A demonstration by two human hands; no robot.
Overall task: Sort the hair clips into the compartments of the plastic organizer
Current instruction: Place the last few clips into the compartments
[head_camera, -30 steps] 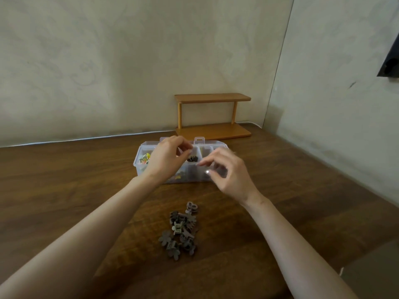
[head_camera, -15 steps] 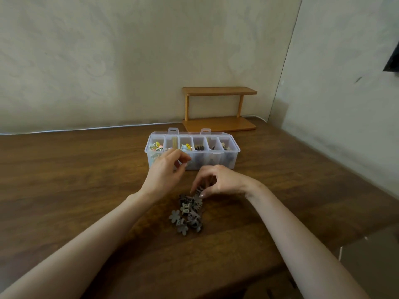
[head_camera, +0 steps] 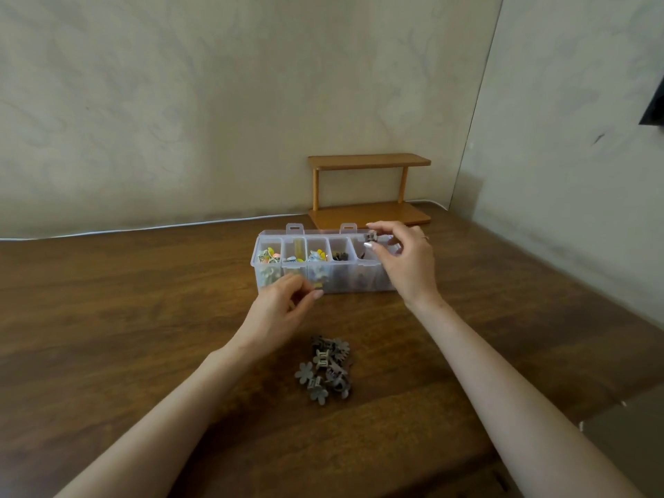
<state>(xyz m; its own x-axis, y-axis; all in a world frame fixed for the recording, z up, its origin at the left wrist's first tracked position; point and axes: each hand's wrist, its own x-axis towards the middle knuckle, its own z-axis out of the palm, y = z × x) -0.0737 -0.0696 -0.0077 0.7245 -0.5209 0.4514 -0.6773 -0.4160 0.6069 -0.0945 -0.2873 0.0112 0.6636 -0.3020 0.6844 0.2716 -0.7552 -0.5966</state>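
A clear plastic organizer [head_camera: 273, 282] stands on the wooden table, its row of compartments holding coloured and dark clips. A pile of grey-brown hair clips [head_camera: 327, 370] lies on the table in front of it. My right hand [head_camera: 404, 262] hovers over the organizer's right end and pinches a small dark hair clip [head_camera: 370, 238] between thumb and fingers. My left hand [head_camera: 284, 307] hangs just in front of the organizer's left half, fingers curled loosely, with nothing visible in it.
A small two-tier wooden shelf [head_camera: 370, 188] stands behind the organizer against the wall. A white cable [head_camera: 143, 230] runs along the table's back edge. The table's right edge [head_camera: 611, 400] drops off near my right forearm.
My right hand left the pile and rose to the organizer's right end with a dark clip. My left hand has stayed in front of the organizer's left half.
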